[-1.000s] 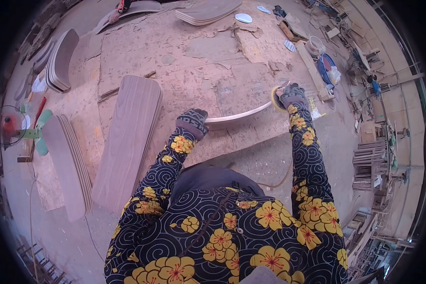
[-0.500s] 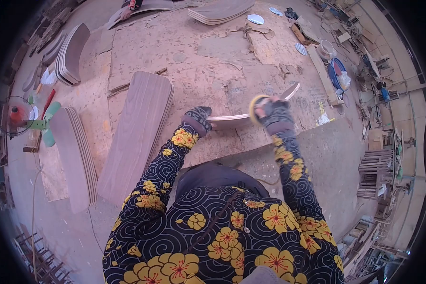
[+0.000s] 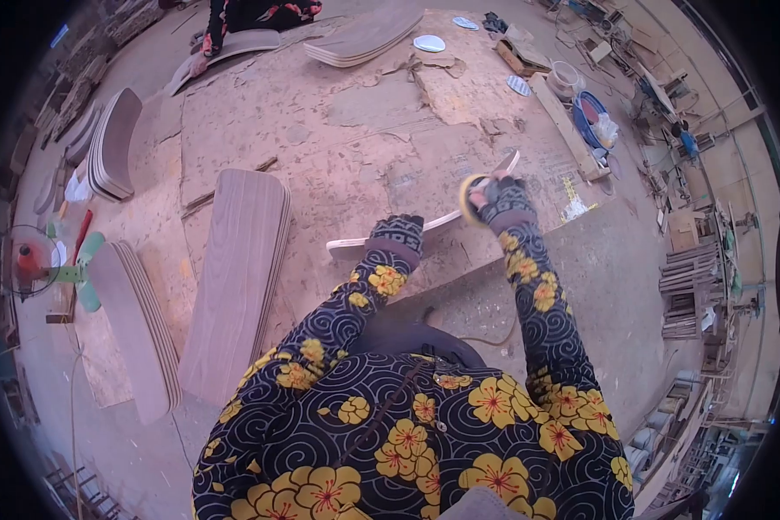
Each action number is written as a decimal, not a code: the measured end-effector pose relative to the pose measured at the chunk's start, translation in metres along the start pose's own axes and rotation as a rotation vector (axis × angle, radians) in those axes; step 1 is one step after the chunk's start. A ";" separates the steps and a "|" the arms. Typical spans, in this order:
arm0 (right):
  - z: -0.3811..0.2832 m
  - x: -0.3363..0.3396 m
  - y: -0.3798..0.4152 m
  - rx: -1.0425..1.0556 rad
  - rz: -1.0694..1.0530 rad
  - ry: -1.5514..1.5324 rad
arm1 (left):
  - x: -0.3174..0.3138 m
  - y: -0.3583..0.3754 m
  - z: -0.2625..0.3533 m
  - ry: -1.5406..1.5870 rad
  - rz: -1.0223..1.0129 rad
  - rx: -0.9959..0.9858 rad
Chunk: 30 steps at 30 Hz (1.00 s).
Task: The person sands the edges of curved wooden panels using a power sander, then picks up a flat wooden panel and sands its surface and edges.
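Note:
A curved wooden board (image 3: 442, 220) stands on its edge on the plywood floor sheet (image 3: 338, 130) in front of me. My left hand (image 3: 397, 234), in a patterned glove, grips its upper edge near the left end. My right hand (image 3: 498, 199), gloved too, holds a sander with a yellow disc (image 3: 469, 199) pressed against the board's edge right of the middle. The board's left tip (image 3: 342, 249) sticks out past my left hand, its right tip (image 3: 511, 159) past the sander.
A stack of flat boards (image 3: 234, 277) lies left of me, another stack (image 3: 134, 321) farther left beside a green fan (image 3: 56, 269). More stacks sit at the left (image 3: 113, 147) and the top (image 3: 364, 35). Another person (image 3: 251, 13) works at the top edge. Clutter fills the right side.
My left hand has slid right along the board, so its left end now shows. The sander moved left from the board's right end a second ago and now stays near the middle.

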State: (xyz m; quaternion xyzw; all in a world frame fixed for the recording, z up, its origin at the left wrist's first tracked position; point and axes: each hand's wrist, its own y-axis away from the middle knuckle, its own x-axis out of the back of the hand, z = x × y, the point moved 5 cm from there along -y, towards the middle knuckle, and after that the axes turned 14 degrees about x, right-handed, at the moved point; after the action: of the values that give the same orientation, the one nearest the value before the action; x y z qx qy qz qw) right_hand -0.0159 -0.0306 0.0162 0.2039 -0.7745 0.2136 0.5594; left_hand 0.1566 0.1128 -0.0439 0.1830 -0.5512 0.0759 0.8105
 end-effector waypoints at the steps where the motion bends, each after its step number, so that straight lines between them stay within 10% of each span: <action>1: 0.019 0.006 -0.007 -0.029 0.089 -0.112 | 0.002 -0.001 0.000 -0.007 -0.013 0.000; 6: 0.088 -0.021 -0.079 0.192 -0.209 0.304 | 0.003 0.004 0.001 -0.006 -0.008 0.021; 9: 0.007 -0.017 -0.057 0.247 -0.441 0.231 | 0.002 0.003 0.003 -0.050 -0.024 0.061; 15: -0.066 0.027 -0.021 0.299 -0.485 0.152 | 0.003 0.005 0.004 -0.094 0.022 0.130; 22: 0.062 0.063 -0.101 0.095 -0.258 0.278 | -0.001 0.006 0.007 -0.129 0.102 0.117; 30: -0.036 0.014 -0.032 0.584 -0.456 0.142 | 0.002 0.005 0.009 -0.175 0.101 0.129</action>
State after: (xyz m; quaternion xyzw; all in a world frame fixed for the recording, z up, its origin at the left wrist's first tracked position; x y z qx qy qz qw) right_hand 0.0260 -0.0378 0.0430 0.5067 -0.5748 0.3091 0.5633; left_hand 0.1478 0.1140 -0.0378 0.2127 -0.6223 0.1357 0.7410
